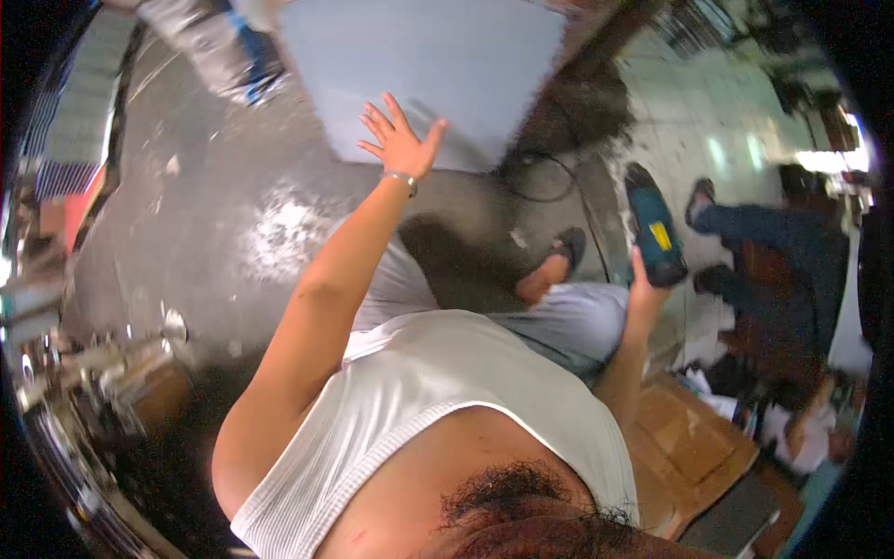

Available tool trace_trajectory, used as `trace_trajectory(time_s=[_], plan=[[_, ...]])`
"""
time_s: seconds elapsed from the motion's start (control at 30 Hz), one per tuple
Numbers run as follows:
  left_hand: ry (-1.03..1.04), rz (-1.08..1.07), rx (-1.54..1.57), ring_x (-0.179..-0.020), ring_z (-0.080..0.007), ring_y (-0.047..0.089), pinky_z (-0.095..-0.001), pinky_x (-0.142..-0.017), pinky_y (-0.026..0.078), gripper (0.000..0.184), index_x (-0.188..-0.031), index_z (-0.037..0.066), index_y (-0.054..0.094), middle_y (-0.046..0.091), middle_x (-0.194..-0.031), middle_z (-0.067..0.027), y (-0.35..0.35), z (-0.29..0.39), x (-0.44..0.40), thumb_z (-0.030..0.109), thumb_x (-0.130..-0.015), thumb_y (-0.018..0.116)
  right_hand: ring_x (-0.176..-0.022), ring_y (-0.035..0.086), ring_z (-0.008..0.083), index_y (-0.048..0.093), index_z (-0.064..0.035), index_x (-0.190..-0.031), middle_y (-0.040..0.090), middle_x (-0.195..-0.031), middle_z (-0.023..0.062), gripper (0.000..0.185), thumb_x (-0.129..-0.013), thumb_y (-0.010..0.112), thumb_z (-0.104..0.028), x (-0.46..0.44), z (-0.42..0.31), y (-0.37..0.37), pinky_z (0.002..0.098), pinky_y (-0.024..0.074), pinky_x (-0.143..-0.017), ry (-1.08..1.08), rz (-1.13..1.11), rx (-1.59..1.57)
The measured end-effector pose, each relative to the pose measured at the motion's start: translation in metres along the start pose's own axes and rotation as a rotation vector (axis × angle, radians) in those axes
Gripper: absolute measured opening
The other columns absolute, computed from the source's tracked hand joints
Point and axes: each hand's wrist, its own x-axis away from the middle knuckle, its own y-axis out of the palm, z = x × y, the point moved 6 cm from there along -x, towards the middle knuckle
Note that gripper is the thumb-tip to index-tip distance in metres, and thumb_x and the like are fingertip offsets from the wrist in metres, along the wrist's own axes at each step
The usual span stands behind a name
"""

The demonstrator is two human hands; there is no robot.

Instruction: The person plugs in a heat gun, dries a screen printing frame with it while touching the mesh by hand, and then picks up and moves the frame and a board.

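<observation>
My left hand [406, 149], with a bracelet at the wrist, has its fingers spread over the near edge of a flat grey-blue panel [424, 70]. Whether it touches the panel I cannot tell. Off to the right, my right hand [644, 296] is closed on a dark teal tool [657, 228] with a yellow label. The tool is held away from the panel, and part of my grip is hidden behind its lower end.
A black cable [545, 177] curls on the floor right of the panel. Another person in dark clothes [782, 242] is at the right. A cardboard box [694, 443] sits at lower right, a grey bag [200, 47] at upper left, and metal clutter [112, 391] at lower left.
</observation>
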Motion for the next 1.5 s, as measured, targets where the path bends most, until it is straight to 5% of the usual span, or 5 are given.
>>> trace_trajectory(time_s=[0.17,0.77,1.07,1.27,1.5], plan=[[0.437,0.133,-0.149,-0.147,-0.0555,-0.017,-0.0751,-0.109,-0.009,0.139,-0.161,0.008,-0.002,-0.016,-0.157,-0.0416,0.036,0.09,0.022,0.062,-0.066,0.085,-0.121,0.057,0.0382,0.057,0.0056,-0.127,0.06,-0.131,0.0231,0.072,-0.076,0.088,-0.034,0.003,0.012,0.0,0.0442,0.0432,-0.104,0.062,0.049,0.138],[0.403,0.325,-0.093,-0.148,-0.0558,-0.014,-0.0781,-0.108,-0.008,0.138,-0.161,0.019,0.006,-0.012,-0.158,-0.0397,0.066,0.108,-0.027,0.052,-0.059,0.092,-0.108,0.063,0.0309,0.06,0.0074,-0.119,0.066,-0.118,0.0192,0.061,-0.079,0.086,-0.031,0.009,0.001,-0.011,0.0401,0.0473,-0.096,0.114,0.025,0.146],[0.649,0.529,-0.054,-0.148,-0.0562,-0.014,-0.0797,-0.108,-0.005,0.145,-0.161,0.018,0.007,-0.014,-0.159,-0.0378,0.016,0.117,-0.038,0.056,-0.052,0.094,-0.107,0.064,0.0283,0.06,0.0064,-0.117,0.067,-0.115,0.0168,0.055,-0.081,0.086,-0.025,0.008,0.004,-0.009,0.0381,0.0471,-0.096,-0.015,0.015,0.134],[0.103,0.362,-0.023,-0.15,-0.0512,-0.015,-0.0746,-0.113,0.0,0.156,-0.16,0.014,-0.009,-0.018,-0.159,-0.0368,0.042,0.09,-0.03,0.055,-0.051,0.095,-0.109,0.063,0.0283,0.059,0.0063,-0.12,0.066,-0.119,0.0158,0.054,-0.082,0.085,-0.022,0.004,0.001,0.0,0.0384,0.0469,-0.098,0.038,0.014,-0.043],[-0.067,0.346,-0.053,-0.15,-0.0487,-0.014,-0.0694,-0.117,0.004,0.164,-0.159,0.013,-0.015,-0.017,-0.16,-0.0359,0.083,0.077,-0.037,0.056,-0.046,0.096,-0.11,0.063,0.0281,0.058,0.0067,-0.121,0.065,-0.12,0.0162,0.053,-0.083,0.084,-0.021,0.003,0.004,0.0,0.0386,0.0469,-0.098,0.001,-0.019,0.004]])
